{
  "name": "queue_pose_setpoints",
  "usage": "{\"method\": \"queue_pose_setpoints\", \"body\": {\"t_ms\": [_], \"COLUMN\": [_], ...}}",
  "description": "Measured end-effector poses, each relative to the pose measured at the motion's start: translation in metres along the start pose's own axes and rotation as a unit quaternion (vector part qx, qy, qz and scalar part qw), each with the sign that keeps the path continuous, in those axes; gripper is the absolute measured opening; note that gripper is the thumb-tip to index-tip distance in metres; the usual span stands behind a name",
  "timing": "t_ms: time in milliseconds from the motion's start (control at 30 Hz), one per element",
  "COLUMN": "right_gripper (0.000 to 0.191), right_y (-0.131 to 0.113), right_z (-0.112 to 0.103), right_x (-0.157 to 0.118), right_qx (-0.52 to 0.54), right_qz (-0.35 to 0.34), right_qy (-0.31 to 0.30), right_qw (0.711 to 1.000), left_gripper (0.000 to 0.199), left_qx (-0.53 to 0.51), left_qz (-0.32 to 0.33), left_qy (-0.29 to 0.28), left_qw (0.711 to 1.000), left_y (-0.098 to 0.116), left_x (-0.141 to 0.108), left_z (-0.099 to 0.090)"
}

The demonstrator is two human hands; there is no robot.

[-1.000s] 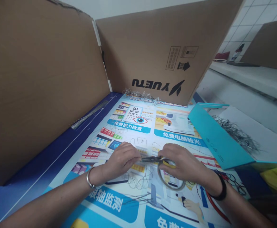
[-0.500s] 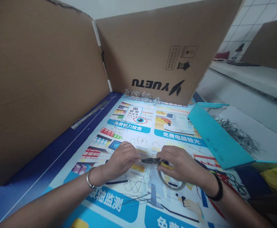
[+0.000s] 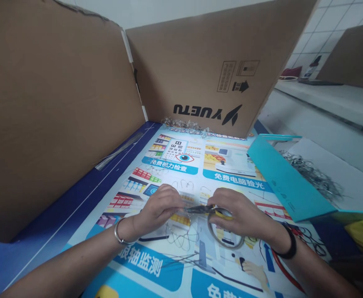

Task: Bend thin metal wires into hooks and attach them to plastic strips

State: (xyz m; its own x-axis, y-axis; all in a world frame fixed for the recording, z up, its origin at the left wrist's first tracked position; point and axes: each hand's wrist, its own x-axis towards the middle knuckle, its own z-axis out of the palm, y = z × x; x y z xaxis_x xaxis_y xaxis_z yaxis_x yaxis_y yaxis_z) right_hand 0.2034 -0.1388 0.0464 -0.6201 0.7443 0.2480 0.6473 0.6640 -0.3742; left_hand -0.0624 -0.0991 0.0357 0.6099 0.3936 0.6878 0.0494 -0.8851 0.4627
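Two hands at pliers (image 3: 204, 209) | right hand (image 3: 240, 215) clasps yellow handles | left hand (image 3: 161, 207) pinches thin springy wire (image 3: 181, 236) beside pliers' tip; hold near bend.

Right hand (image 3: 242, 213) gripping pliers (image 3: 204, 210), left hand (image 3: 161, 208) on wire (image 3: 181, 238)

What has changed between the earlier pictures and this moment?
Very little. The right hand with the pliers drew a bit toward the left hand half a second ago, then returned to about where it started. Both hands keep their grip, the left one pinching thin wire at the pliers' tip. The cardboard walls, the teal box and the poster have not moved.
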Motion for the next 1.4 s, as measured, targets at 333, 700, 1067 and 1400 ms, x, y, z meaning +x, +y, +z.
{"method": "queue_pose_setpoints", "body": {"t_ms": [333, 700, 1067, 1400], "right_gripper": [0.028, 0.027, 0.035, 0.04], "right_y": [-0.005, -0.007, 0.027, 0.054], "right_z": [-0.005, 0.0, -0.012, -0.002], "right_x": [0.0, 0.001, -0.008, -0.016], "right_qx": [0.017, -0.021, -0.187, -0.287], "right_qz": [-0.014, -0.003, 0.185, 0.235], "right_qy": [0.027, 0.015, 0.036, -0.032], "right_qw": [0.999, 1.0, 0.964, 0.928], "left_gripper": [0.02, 0.017, 0.011, 0.015], "left_qx": [-0.072, -0.045, 0.035, 0.061], "left_qz": [-0.061, -0.071, -0.302, -0.354], "left_qy": [0.001, -0.011, -0.04, -0.128], "left_qw": [0.996, 0.996, 0.952, 0.924], "left_y": [0.002, 0.004, 0.003, 0.003], "left_x": [0.004, 0.004, 0.008, 0.011], "left_z": [-0.001, 0.0, -0.01, -0.018]}}
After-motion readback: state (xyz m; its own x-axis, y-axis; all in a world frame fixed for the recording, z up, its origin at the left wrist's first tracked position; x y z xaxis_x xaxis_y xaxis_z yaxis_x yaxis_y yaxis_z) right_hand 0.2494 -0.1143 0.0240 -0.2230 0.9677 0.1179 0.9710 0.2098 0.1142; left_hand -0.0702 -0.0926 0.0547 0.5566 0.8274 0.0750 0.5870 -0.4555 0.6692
